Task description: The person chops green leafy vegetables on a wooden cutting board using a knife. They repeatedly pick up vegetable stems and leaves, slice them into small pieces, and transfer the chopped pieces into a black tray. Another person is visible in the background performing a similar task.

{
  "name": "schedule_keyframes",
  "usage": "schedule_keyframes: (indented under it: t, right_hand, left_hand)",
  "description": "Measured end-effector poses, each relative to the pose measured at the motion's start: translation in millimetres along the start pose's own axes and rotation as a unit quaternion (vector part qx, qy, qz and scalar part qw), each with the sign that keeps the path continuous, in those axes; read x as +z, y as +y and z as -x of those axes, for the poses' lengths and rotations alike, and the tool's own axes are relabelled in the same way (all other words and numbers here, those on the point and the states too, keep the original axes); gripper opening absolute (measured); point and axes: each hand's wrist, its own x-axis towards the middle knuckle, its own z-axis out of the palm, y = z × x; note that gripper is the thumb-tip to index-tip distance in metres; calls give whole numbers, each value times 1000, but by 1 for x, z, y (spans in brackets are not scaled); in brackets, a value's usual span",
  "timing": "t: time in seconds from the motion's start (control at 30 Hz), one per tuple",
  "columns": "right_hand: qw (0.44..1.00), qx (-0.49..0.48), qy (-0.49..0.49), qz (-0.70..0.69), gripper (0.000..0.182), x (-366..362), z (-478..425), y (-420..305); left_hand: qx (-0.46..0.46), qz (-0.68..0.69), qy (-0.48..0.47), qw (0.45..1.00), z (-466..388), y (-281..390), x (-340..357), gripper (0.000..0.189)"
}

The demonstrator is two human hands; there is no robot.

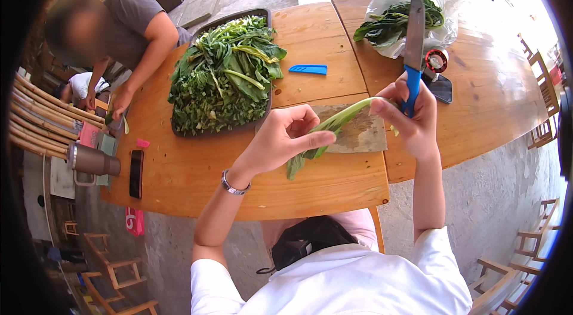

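Note:
My left hand (286,138) holds the leafy end of a green leaf vegetable stalk (347,113) between thumb and fingers. The stalk's other end is pinched by my right hand (409,111), which also grips the blue handle of a kitchen knife (415,33), its blade pointing up and away from me. Under the stalk a worn board (360,136) lies on the wooden table (313,189). Left of it, a dark tray (270,107) is heaped with whole leaves and chopped greens (215,111). A blue knife sheath (309,69) rests right of the tray.
More greens (389,24) lie in a clear plastic bag (450,6) at the back right, near a red-rimmed round object (436,61) and a dark phone-like object (442,90). At left are another phone (136,174), a tumbler (94,158) and a co-worker (138,28) handling greens.

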Motion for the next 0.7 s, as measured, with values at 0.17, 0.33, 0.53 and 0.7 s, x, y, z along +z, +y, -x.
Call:
schedule_keyframes:
  t: [0.17, 0.33, 0.53, 0.7]
  right_hand:
    - [1000, 5, 12, -15, 38, -7, -12, 0]
    - [997, 55, -46, 21, 35, -21, -25, 12]
    - [958, 61, -163, 228, 31, -25, -39, 12]
    - [949, -59, -160, 266, 38, -2, -39, 24]
  left_hand:
    - [55, 91, 10, 994, 2, -4, -1, 28]
    - [24, 6, 35, 999, -1, -16, -16, 28]
    - [-2, -29, 35, 999, -3, -12, -27, 29]
    - [24, 21, 18, 999, -5, -10, -27, 28]
